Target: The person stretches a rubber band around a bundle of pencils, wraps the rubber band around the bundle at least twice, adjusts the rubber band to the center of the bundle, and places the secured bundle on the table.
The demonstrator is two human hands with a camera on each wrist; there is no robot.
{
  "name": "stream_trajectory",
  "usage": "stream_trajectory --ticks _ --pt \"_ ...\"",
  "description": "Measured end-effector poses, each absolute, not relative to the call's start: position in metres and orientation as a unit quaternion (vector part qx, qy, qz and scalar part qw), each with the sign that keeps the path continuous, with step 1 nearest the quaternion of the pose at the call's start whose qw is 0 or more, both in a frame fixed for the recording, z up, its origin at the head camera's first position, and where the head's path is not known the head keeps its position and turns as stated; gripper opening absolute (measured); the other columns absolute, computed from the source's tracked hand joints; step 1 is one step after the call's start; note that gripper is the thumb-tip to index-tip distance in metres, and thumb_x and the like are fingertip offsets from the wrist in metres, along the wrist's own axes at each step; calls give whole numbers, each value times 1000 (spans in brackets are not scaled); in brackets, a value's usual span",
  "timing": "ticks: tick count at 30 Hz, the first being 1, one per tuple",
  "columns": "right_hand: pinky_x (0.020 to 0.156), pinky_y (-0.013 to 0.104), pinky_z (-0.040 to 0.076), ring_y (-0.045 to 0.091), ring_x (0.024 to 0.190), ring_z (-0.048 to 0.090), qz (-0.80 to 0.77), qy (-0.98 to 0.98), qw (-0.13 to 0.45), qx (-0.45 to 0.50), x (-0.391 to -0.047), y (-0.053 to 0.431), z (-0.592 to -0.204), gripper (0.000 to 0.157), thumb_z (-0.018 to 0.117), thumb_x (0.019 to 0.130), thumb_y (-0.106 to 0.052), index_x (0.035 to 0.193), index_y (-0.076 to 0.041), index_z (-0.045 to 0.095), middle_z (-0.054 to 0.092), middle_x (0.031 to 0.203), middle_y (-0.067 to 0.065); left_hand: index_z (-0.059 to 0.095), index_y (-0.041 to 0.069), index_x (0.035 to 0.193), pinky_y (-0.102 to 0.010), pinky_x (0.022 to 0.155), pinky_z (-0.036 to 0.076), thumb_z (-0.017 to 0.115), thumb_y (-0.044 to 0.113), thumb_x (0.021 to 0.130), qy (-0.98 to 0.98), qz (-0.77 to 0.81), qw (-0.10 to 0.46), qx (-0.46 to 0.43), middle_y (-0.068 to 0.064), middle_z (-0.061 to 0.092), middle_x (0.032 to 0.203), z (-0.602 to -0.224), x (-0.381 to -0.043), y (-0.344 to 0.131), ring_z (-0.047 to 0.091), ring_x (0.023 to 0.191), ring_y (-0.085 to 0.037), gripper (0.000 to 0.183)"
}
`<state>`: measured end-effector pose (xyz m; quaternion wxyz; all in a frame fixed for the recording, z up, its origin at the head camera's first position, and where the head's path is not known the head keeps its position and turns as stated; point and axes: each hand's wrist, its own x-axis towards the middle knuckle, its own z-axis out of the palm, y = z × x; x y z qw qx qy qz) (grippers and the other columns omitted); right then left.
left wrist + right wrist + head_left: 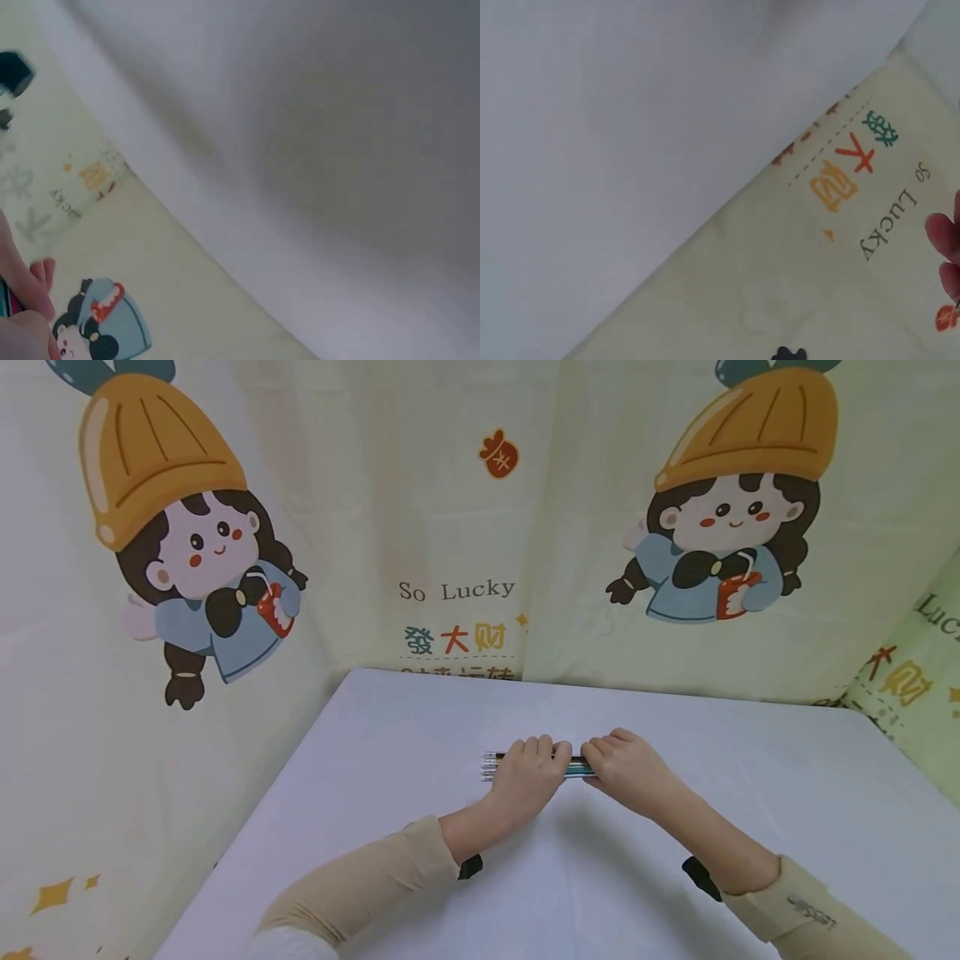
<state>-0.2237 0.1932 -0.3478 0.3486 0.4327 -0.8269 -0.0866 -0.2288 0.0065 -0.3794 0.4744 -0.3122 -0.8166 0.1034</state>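
Observation:
Both hands grip one bundle of slim pencils (579, 767), held level above the white table in the head view. My left hand (531, 774) wraps round its left part, and the pale, silvery ends stick out past that hand. On the right, my right hand (628, 770) has its fingers curled round the other end and hides it. Teal and dark shafts show in the short gap between the hands. In the left wrist view, only part of the left hand's fingers (22, 274) appears at the left edge. Fingertips (945, 238) of the right hand show at the right wrist view's edge.
The white table (420, 718) spreads under both arms, with their shadows on it. Behind and beside it hangs a pale printed curtain (450, 510) with cartoon figures and lettering. A dark strap piece (702, 878) shows beneath the right forearm, another (470, 867) beneath the left.

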Motion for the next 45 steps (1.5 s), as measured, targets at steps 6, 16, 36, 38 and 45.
stream_trajectory --ticks 6,16,36,38,45 --pt "74 40 40 16 57 56 -101 -844 361 384 -222 193 -343 42 84 58 -25 83 -6 56 59 67 1 50 14 80 -19 50 37 64 26 83 -828 116 461 -297 2 52 64 -374 -230 4 50 55 -9 19" --pt "77 40 40 18 61 58 -127 -865 322 364 -221 202 -339 40 82 64 -23 80 -5 50 57 65 3 50 14 86 -21 52 37 75 46 69 -841 122 437 -296 1 52 71 -373 -235 -9 50 61 -12 44" --pt "80 42 37 17 59 53 -103 -891 299 325 -217 212 -353 39 80 66 -22 76 -6 46 52 62 1 51 13 70 -24 54 30 63 12 82 -802 136 484 -323 1 44 57 -382 -251 -39 42 51 -11 17" --pt "80 41 38 18 59 54 -112 -882 312 335 -217 211 -354 39 80 65 -22 75 -6 46 51 60 1 50 13 69 -24 55 30 64 13 81 -804 126 483 -325 1 44 55 -383 -250 -37 42 51 -11 19" --pt "77 41 41 19 54 53 -152 -858 337 357 -219 204 -356 43 82 62 -24 69 -3 45 47 54 3 45 14 62 -24 55 31 61 11 82 -806 114 493 -307 2 41 51 -386 -246 -31 42 49 -10 25"
